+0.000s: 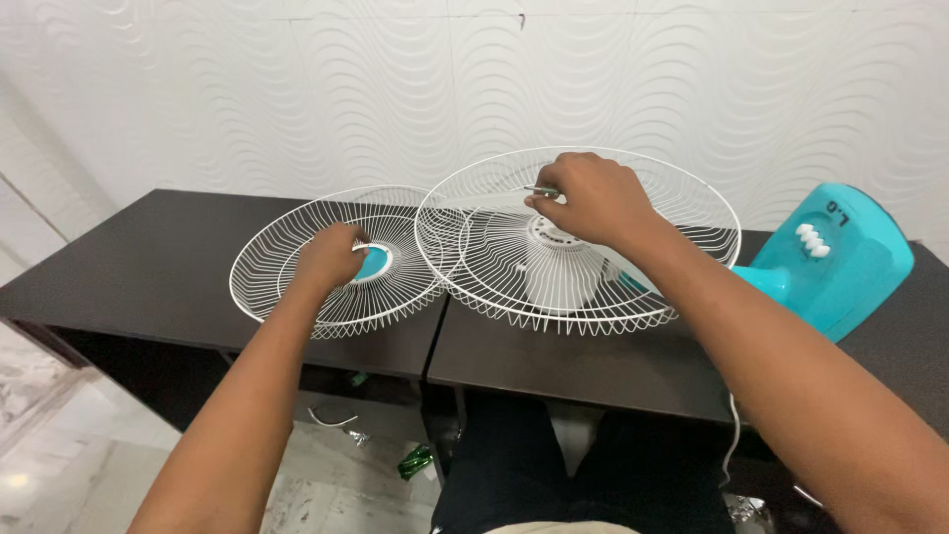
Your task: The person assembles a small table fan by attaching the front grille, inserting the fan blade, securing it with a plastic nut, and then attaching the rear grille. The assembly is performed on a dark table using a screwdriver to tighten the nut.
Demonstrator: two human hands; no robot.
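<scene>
Two white wire fan guards lie on a dark table (148, 267). My left hand (331, 257) rests inside the left guard (287, 287), fingers closed by its teal centre cap (374, 263). My right hand (591, 201) hovers over the hub of the right, larger guard (682, 213) and pinches a thin metal tool (541, 190), likely a screwdriver. That guard sits on the motor of a teal fan body (840, 262) lying at the right.
A white wall with a wavy relief stands right behind the table. The table is two dark tops with a seam between them. Below, on the pale floor, lie a white cable and small green scraps. My dark-clothed legs are under the table.
</scene>
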